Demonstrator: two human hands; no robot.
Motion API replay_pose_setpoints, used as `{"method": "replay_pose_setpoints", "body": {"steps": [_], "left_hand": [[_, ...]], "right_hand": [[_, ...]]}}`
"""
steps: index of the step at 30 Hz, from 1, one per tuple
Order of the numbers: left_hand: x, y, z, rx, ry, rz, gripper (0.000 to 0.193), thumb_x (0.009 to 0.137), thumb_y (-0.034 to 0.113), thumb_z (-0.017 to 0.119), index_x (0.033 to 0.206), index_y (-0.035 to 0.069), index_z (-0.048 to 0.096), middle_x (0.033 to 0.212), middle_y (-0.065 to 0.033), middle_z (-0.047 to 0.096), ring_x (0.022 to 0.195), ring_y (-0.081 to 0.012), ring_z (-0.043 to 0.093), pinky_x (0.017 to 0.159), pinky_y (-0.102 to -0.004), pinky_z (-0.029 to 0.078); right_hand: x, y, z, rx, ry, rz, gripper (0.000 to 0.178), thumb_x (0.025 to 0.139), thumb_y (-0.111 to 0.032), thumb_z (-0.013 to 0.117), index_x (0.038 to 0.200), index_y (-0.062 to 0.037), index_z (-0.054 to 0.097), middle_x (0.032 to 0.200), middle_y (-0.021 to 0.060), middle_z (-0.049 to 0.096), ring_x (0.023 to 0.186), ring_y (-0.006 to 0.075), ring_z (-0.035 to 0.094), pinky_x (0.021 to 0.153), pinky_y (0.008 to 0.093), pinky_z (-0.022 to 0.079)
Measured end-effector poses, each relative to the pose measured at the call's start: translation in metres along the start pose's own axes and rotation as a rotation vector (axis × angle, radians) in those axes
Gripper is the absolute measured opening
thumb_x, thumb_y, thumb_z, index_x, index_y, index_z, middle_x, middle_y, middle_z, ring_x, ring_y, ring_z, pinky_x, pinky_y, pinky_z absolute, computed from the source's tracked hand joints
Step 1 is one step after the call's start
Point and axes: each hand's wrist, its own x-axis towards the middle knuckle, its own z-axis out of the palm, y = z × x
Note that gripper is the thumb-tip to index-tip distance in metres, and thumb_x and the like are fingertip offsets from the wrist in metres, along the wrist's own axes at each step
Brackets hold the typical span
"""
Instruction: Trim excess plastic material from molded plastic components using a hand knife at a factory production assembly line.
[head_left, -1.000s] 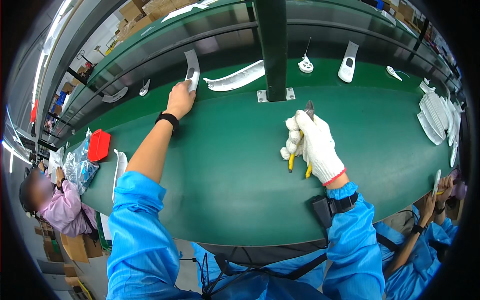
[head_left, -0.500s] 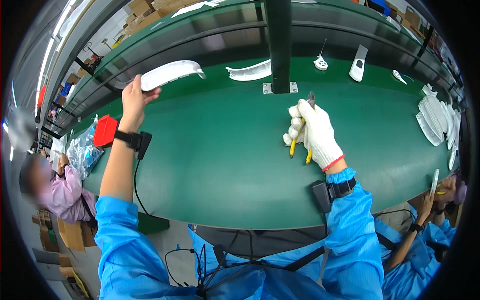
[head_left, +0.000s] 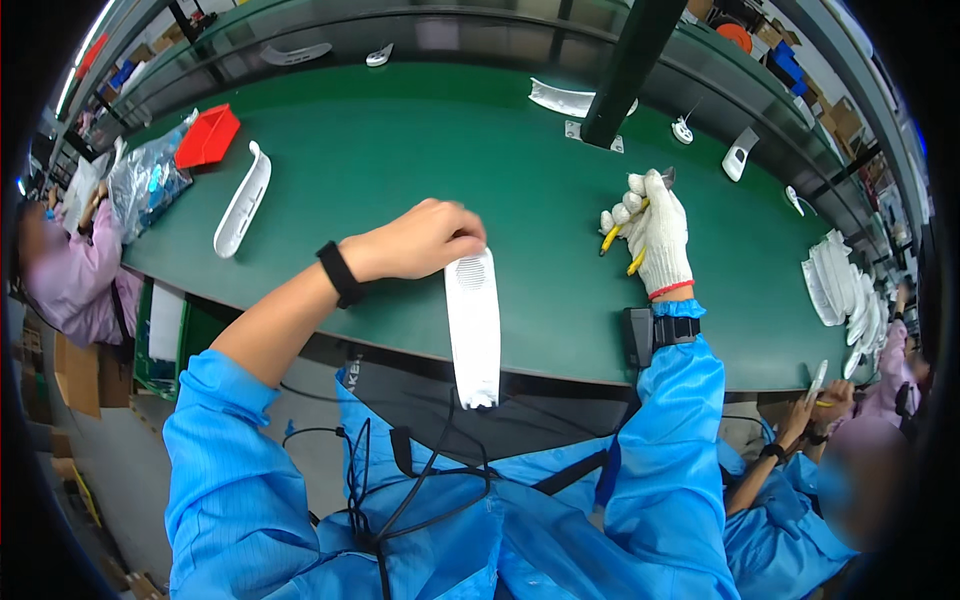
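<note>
Left hand (head_left: 422,240) pinches a long white shell (head_left: 474,325), slotted near one end; right hand (head_left: 662,232) clasps yellow-handled pliers (head_left: 637,262).

Light is bright; fisheye distortion bends the edges.

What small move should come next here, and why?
Perhaps ease the white part toward the yellow-handled tool: the left hand grips the part's far end, its near end shows past the edge of the table, and the gloved right hand holds the tool apart from it.
</note>
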Motion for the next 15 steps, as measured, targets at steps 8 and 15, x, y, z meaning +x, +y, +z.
{"method": "replay_pose_setpoints", "body": {"steps": [8,15], "left_hand": [[-0.061,0.054,-0.017,-0.31,0.28,-0.561,0.017,0.095,0.011,0.06,0.084,-0.002,0.06,0.076,-0.0057,0.064,0.068,-0.0112,0.061,0.063,-0.0272,0.048],[-0.16,0.097,0.021,-0.89,0.142,-0.709,0.02,0.097,0.004,0.058,0.115,-0.004,0.061,0.108,-0.0106,0.07,0.099,-0.0144,0.067,0.089,-0.0284,0.053]], "right_hand": [[-0.052,0.011,0.005,0.017,0.058,-0.018,0.026,0.104,-0.029,0.05,0.089,-0.0075,0.054,0.066,0.0012,0.048,0.058,0.0185,0.049,0.061,0.0434,0.05],[-0.081,0.017,0.066,-0.089,-0.009,-0.035,0.031,0.105,-0.032,0.048,0.091,-0.0054,0.053,0.066,0.0018,0.047,0.054,0.0186,0.048,0.058,0.0428,0.051]]}}
